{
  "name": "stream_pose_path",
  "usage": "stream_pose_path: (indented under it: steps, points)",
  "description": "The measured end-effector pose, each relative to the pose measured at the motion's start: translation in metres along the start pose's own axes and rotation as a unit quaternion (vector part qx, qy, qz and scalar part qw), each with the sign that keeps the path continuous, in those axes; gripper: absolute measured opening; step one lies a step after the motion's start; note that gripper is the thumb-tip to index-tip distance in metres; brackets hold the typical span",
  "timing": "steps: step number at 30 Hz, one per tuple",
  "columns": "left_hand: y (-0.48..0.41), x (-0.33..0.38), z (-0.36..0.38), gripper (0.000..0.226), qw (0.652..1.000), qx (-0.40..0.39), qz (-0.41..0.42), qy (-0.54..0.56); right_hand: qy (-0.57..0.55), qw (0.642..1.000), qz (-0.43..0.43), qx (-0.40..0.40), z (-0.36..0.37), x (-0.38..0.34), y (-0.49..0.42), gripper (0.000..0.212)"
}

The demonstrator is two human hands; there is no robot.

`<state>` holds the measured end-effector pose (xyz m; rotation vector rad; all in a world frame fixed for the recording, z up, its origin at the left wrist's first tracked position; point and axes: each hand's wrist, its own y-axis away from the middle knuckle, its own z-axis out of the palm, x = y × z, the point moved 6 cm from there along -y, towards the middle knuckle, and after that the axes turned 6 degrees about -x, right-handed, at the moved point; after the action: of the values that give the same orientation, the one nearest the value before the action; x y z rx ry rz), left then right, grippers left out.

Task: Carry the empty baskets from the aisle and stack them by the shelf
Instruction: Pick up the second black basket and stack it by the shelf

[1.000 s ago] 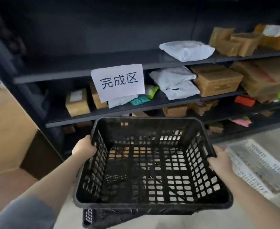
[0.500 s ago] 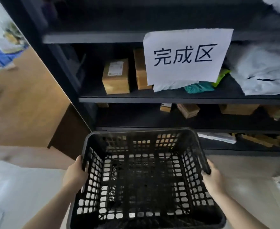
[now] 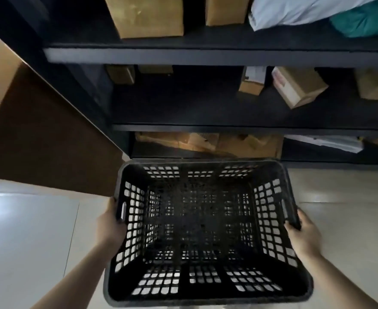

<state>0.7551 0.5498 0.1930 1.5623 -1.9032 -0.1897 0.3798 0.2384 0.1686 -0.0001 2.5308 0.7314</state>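
An empty black plastic basket [image 3: 206,293] with a lattice of holes fills the lower middle of the head view. It is held low over the pale floor, its far rim close to the foot of the dark shelf [image 3: 206,56]. My left hand [image 3: 109,228] grips its left rim by the handle slot. My right hand [image 3: 304,235] grips the right rim at the other handle. The mesh looks doubled, so a second basket may be nested inside, but I cannot tell.
The shelf holds cardboard boxes [image 3: 145,16], a taped box [image 3: 297,85] and a white mailer bag [image 3: 299,12]. Flattened cardboard [image 3: 206,142] lies on the bottom level. A brown wooden panel [image 3: 38,134] stands at the left. Pale floor tiles [image 3: 27,241] lie on both sides.
The view has tilted down and moved closer to the shelf; the paper sign has left the frame. The basket has come lower, near the floor at the shelf's foot, both hands still on it.
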Motion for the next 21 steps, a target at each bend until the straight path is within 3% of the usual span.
stream_pose_path:
  steps: [12, 21]
  points:
    - [-0.026, -0.015, 0.036, 0.055, 0.998, -0.012, -0.022, -0.049, 0.031, 0.999, 0.023, 0.013, 0.033, 0.024, -0.016, 0.048]
    - [-0.034, -0.024, 0.038, 0.059, 0.998, -0.028, -0.024, -0.045, -0.021, 0.999, 0.042, 0.027, 0.029, 0.028, -0.009, 0.042]
